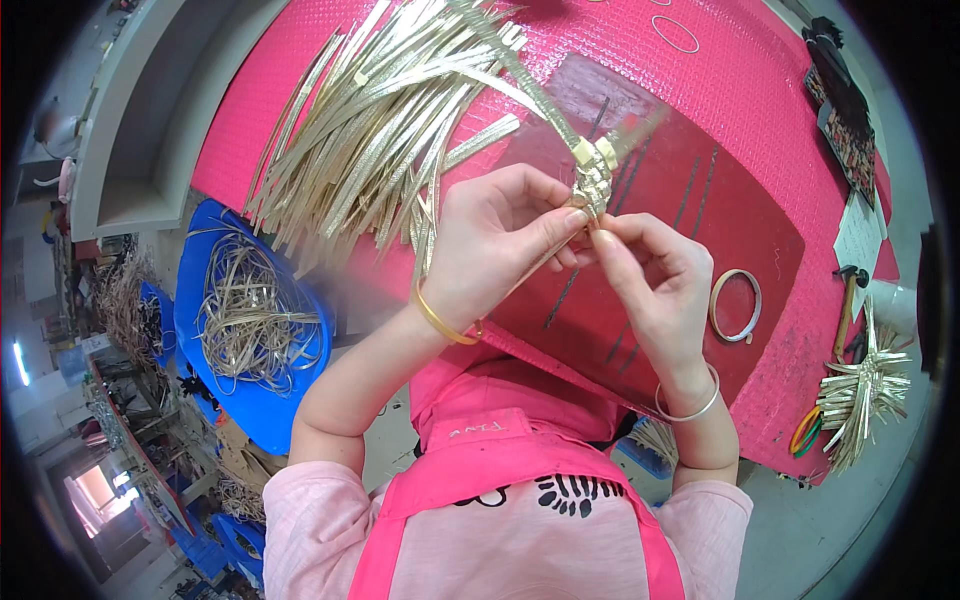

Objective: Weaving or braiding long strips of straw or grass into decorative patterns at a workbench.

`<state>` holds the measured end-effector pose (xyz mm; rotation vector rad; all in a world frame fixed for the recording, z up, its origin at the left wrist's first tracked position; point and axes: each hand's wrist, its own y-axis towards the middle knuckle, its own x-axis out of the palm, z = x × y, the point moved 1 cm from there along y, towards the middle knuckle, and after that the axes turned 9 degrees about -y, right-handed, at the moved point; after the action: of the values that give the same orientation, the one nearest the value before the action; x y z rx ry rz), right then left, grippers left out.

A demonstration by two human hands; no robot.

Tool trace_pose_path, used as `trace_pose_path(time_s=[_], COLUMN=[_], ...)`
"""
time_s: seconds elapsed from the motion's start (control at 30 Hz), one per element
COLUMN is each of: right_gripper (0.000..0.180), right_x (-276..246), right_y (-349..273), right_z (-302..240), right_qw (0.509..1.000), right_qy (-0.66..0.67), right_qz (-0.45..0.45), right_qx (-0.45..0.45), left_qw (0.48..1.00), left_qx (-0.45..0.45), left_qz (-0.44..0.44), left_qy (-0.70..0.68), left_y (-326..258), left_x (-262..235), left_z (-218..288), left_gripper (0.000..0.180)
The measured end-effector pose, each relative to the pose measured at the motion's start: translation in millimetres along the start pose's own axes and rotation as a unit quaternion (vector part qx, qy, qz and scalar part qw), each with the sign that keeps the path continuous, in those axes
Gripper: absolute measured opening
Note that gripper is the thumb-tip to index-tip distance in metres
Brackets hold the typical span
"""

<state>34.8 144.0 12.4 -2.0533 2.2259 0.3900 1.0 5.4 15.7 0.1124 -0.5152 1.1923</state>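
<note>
A braided piece of shiny gold strips [593, 182] is pinched between the thumb and fingers of my left hand [505, 225]. Long loose ends run up and away from the braid, and a narrow strip trails down toward my left wrist. My right hand [652, 265] has its thumb and fingertips pressed together at the lower end of the same braid. Both hands are over a dark red board [745, 215] marked with black lines. What the right fingertips pinch is partly hidden.
Left of the board lies a big heap of flat gold strips [370, 130] on the pink table cover [750, 90]. A tape roll [735, 305] rests on the board's right. Farther right are a hammer [847, 305] and a gold strip bundle [865, 395]. A blue tub [190, 270] holds tangled strips.
</note>
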Motion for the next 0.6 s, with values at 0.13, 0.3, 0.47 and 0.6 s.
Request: trace_pose_path(time_s=[0.13, 0.3, 0.47, 0.6], right_gripper=[0.006, 0.006, 0.007, 0.006], right_x=[1, 2, 10, 5], right_y=[6, 5, 1, 1], right_z=[8, 3, 0, 5], right_qw=[0.998, 0.962, 0.944, 0.995], right_qy=[-0.057, -0.218, -0.256, -0.089], right_qz=[0.005, 0.054, 0.101, 0.033], right_qx=[-0.035, -0.154, -0.18, -0.015], left_qw=[0.999, 0.889, 0.99, 0.992], left_qx=[-0.02, 0.098, -0.142, -0.113], left_qz=[0.022, -0.035, -0.028, -0.04], left_qy=[0.029, 0.445, 0.003, 0.034], left_y=[-3, 2, 9, 10], left_x=[2, -7, -11, -8], left_z=[11, 31, 13, 12], left_gripper=[0.018, 0.025, 0.024, 0.018])
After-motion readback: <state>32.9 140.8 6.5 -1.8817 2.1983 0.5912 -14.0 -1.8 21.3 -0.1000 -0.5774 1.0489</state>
